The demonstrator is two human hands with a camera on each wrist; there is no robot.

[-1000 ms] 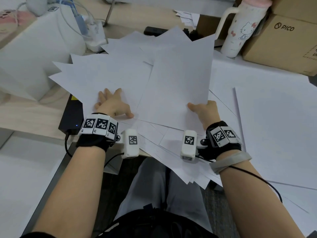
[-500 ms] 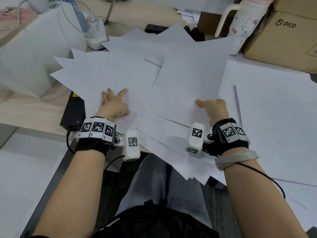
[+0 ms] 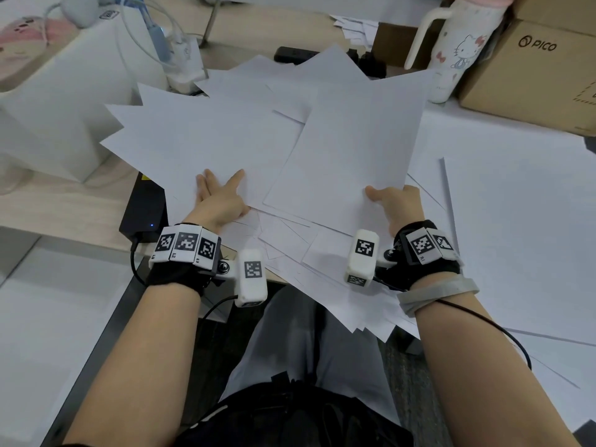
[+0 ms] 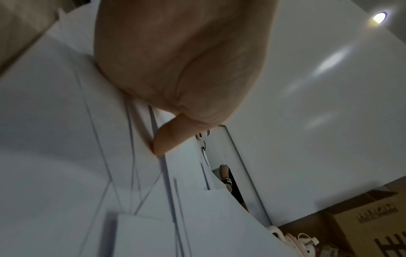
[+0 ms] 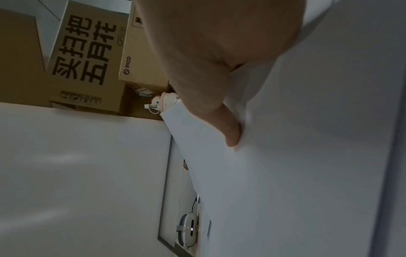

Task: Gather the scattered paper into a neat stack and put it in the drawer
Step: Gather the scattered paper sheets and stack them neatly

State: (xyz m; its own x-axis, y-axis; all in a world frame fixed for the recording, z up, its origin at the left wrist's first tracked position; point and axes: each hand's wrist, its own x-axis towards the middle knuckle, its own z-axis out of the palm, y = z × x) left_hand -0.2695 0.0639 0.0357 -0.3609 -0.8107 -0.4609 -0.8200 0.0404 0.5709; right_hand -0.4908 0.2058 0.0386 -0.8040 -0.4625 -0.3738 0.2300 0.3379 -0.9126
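Several white paper sheets [image 3: 225, 137] lie fanned and overlapping on the desk in the head view. My left hand [image 3: 219, 198] rests flat on the left part of the pile with its fingers straight and spread. In the left wrist view its thumb [image 4: 164, 140] presses on the layered sheet edges [image 4: 54, 121]. My right hand [image 3: 400, 204] pinches the near right corner of the top sheet [image 3: 348, 162], thumb on top and fingers hidden under it. The right wrist view shows that thumb [image 5: 230, 132] on the curling sheet [image 5: 307, 156]. No drawer is in view.
A Hello Kitty tumbler [image 3: 458, 50] and a PICO cardboard box [image 3: 532, 69] stand at the far right. A white box [image 3: 64, 108] and a charger with cables [image 3: 183, 56] sit at the left. A black device [image 3: 142, 211] lies under the pile's left edge. More sheets [image 3: 516, 221] cover the right.
The top sheet in my right hand has turned slightly clockwise, its far corner now nearer the tumbler. My left hand stays flat on the pile, its thumb drawn in.
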